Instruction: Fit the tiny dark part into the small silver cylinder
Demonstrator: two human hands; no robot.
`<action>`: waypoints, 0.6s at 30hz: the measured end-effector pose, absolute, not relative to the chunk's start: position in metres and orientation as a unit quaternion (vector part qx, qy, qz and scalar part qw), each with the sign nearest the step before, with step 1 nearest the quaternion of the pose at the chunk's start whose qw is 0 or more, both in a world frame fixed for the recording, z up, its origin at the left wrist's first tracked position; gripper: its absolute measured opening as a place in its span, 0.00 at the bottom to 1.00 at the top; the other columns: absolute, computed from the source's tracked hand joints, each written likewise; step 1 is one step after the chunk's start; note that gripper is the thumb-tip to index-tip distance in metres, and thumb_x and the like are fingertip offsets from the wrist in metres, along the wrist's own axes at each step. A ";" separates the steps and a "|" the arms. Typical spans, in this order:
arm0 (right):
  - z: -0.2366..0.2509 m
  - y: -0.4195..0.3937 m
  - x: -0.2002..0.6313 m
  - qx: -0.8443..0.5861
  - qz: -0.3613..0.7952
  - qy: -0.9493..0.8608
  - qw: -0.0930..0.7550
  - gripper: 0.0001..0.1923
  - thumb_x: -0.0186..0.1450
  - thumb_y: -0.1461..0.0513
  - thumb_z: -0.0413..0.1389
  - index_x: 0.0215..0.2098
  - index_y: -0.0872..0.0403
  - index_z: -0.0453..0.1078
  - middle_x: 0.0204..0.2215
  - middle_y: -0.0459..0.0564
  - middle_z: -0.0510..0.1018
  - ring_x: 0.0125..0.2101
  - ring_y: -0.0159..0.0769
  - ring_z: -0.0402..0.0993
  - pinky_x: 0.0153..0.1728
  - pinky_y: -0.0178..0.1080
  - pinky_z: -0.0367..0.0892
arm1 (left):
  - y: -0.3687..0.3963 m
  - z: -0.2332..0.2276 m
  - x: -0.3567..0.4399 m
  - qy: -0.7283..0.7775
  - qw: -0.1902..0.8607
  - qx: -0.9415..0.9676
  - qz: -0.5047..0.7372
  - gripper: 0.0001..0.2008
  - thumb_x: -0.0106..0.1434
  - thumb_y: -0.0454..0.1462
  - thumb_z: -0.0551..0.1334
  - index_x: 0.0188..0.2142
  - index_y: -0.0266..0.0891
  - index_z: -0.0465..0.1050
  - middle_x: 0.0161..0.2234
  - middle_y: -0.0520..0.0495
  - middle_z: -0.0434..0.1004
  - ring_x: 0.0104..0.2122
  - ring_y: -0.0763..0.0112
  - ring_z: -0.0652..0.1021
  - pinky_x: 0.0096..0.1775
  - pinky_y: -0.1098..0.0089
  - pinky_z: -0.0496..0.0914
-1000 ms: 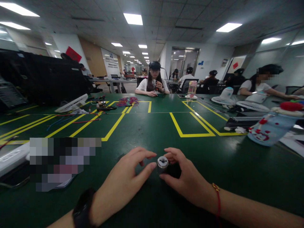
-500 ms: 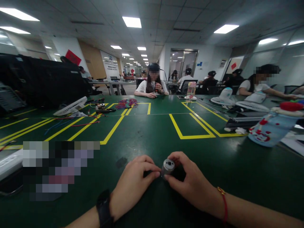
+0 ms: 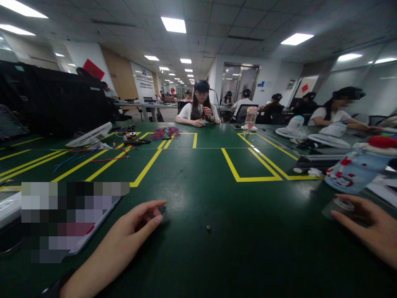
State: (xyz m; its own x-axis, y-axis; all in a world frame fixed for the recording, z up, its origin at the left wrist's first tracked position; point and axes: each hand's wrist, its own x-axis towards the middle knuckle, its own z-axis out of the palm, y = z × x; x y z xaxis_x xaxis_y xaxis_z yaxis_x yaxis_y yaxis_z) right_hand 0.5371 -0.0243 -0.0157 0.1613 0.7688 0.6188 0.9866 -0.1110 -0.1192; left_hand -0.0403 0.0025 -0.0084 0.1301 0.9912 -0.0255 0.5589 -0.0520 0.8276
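My left hand (image 3: 133, 231) rests low on the green table (image 3: 198, 186), fingers loosely extended, holding nothing. Its fingertips lie beside a small dark spot (image 3: 161, 209) on the mat. A tiny dark ring-shaped part (image 3: 208, 227) lies alone on the table between my hands. My right hand (image 3: 370, 227) is far out at the right edge, fingers curled around a small metal cylinder (image 3: 336, 207) that looks blurred by motion. A black band shows on my left wrist.
A blurred-out flat device (image 3: 71, 219) lies at the left. A pale blue bottle (image 3: 353, 169) lies on its side near my right hand. Yellow tape lines (image 3: 248, 165), small fans (image 3: 89, 135) and coloured wires (image 3: 166, 133) are farther off. Other people sit across the table.
Both hands were together on the metal cylinder at the centre. They have parted: the right hand carried the cylinder far right, the left drew back left, and a tiny ring now lies on the table.
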 end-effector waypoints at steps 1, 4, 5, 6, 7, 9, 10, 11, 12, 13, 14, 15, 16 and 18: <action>-0.012 -0.025 0.528 -0.722 -0.231 -0.607 0.239 0.30 0.55 0.44 0.57 0.48 0.54 0.68 0.38 0.64 0.75 0.35 0.47 0.75 0.32 0.45 0.67 | 0.003 -0.010 -0.039 0.588 0.360 0.658 0.304 0.23 0.63 0.49 0.57 0.56 0.47 0.66 0.37 0.49 0.76 0.37 0.61 0.76 0.37 0.65 0.70; 0.004 -0.024 0.466 -0.674 -0.274 -0.646 0.232 0.33 0.59 0.45 0.54 0.55 0.55 0.61 0.51 0.64 0.67 0.54 0.54 0.62 0.50 0.53 0.59 | 0.002 -0.009 -0.032 0.589 0.347 0.662 0.307 0.23 0.63 0.50 0.57 0.55 0.46 0.67 0.36 0.49 0.76 0.36 0.61 0.76 0.37 0.65 0.70; 0.008 -0.022 0.436 -0.630 -0.250 -0.692 0.249 0.29 0.61 0.47 0.52 0.55 0.52 0.61 0.53 0.60 0.66 0.55 0.50 0.60 0.53 0.53 0.56 | 0.002 -0.009 -0.030 0.589 0.346 0.663 0.305 0.23 0.63 0.50 0.57 0.55 0.46 0.67 0.36 0.49 0.76 0.36 0.61 0.76 0.37 0.65 0.70; 0.012 -0.021 0.404 -0.578 -0.193 -0.749 0.259 0.26 0.61 0.47 0.53 0.53 0.49 0.63 0.52 0.55 0.67 0.53 0.47 0.62 0.52 0.51 0.58 | 0.001 -0.008 -0.029 0.589 0.346 0.664 0.304 0.23 0.63 0.50 0.57 0.55 0.46 0.67 0.36 0.49 0.76 0.37 0.60 0.76 0.37 0.64 0.70; 0.014 -0.018 0.372 -0.538 -0.118 -0.797 0.248 0.23 0.61 0.48 0.53 0.52 0.46 0.65 0.52 0.52 0.67 0.52 0.43 0.62 0.50 0.49 0.60 | 0.000 -0.007 -0.028 0.590 0.347 0.663 0.303 0.23 0.63 0.50 0.57 0.55 0.46 0.67 0.36 0.49 0.76 0.37 0.60 0.76 0.38 0.64 0.70; 0.014 -0.011 0.311 -0.490 0.024 -0.845 0.214 0.20 0.63 0.51 0.53 0.53 0.43 0.65 0.51 0.49 0.67 0.51 0.39 0.63 0.49 0.45 0.61 | -0.002 -0.006 -0.029 0.591 0.351 0.660 0.304 0.22 0.63 0.50 0.57 0.54 0.46 0.67 0.36 0.49 0.76 0.37 0.60 0.76 0.38 0.65 0.70; 0.013 -0.007 0.287 -0.468 0.070 -0.856 0.207 0.20 0.62 0.52 0.54 0.52 0.43 0.66 0.49 0.48 0.69 0.49 0.38 0.64 0.47 0.45 0.61 | -0.003 -0.006 -0.029 0.592 0.350 0.659 0.305 0.22 0.63 0.49 0.58 0.54 0.46 0.67 0.36 0.49 0.76 0.37 0.61 0.76 0.38 0.65 0.69; 0.011 -0.004 0.267 -0.451 0.106 -0.863 0.200 0.17 0.62 0.53 0.55 0.50 0.44 0.69 0.46 0.48 0.71 0.47 0.37 0.65 0.46 0.44 0.61 | -0.003 -0.006 -0.030 0.592 0.348 0.660 0.306 0.22 0.63 0.49 0.58 0.54 0.46 0.68 0.36 0.49 0.76 0.37 0.61 0.76 0.37 0.65 0.69; 0.010 0.000 0.253 -0.437 0.128 -0.868 0.196 0.14 0.63 0.53 0.55 0.46 0.45 0.71 0.43 0.47 0.72 0.44 0.36 0.65 0.45 0.43 0.61 | -0.004 -0.006 -0.031 0.591 0.346 0.661 0.306 0.22 0.63 0.49 0.58 0.53 0.46 0.68 0.35 0.49 0.76 0.36 0.61 0.76 0.37 0.65 0.69; 0.009 0.002 0.246 -0.427 0.140 -0.872 0.194 0.11 0.63 0.54 0.54 0.42 0.46 0.73 0.40 0.46 0.73 0.42 0.35 0.66 0.44 0.42 0.61 | -0.004 -0.006 -0.031 0.590 0.345 0.663 0.306 0.21 0.63 0.49 0.58 0.53 0.46 0.68 0.35 0.49 0.76 0.36 0.61 0.76 0.37 0.65 0.69; 0.010 0.003 0.246 -0.423 0.147 -0.873 0.193 0.10 0.64 0.55 0.53 0.39 0.47 0.73 0.38 0.46 0.74 0.40 0.33 0.66 0.43 0.41 0.61 | -0.004 -0.007 -0.032 0.588 0.344 0.665 0.306 0.21 0.63 0.49 0.57 0.53 0.46 0.68 0.35 0.50 0.76 0.35 0.61 0.76 0.37 0.65 0.69; 0.013 0.004 0.253 -0.425 0.149 -0.871 0.196 0.10 0.65 0.56 0.51 0.38 0.48 0.73 0.37 0.46 0.74 0.40 0.32 0.67 0.42 0.40 0.62 | -0.003 -0.007 -0.032 0.587 0.343 0.667 0.306 0.21 0.63 0.49 0.57 0.53 0.47 0.68 0.34 0.50 0.75 0.35 0.62 0.76 0.36 0.65 0.69; 0.016 0.003 0.267 -0.436 0.140 -0.865 0.205 0.10 0.66 0.56 0.50 0.38 0.49 0.72 0.38 0.47 0.73 0.40 0.32 0.67 0.42 0.40 0.63 | -0.003 -0.007 -0.031 0.586 0.341 0.668 0.305 0.20 0.63 0.49 0.57 0.53 0.47 0.68 0.34 0.50 0.75 0.34 0.62 0.76 0.35 0.66 0.69; 0.025 -0.001 0.312 -0.482 0.083 -0.841 0.232 0.11 0.66 0.55 0.49 0.40 0.50 0.71 0.40 0.49 0.73 0.41 0.33 0.68 0.43 0.40 0.64 | -0.002 -0.007 -0.030 0.586 0.337 0.672 0.304 0.20 0.63 0.49 0.57 0.52 0.47 0.69 0.33 0.51 0.74 0.33 0.62 0.76 0.34 0.66 0.69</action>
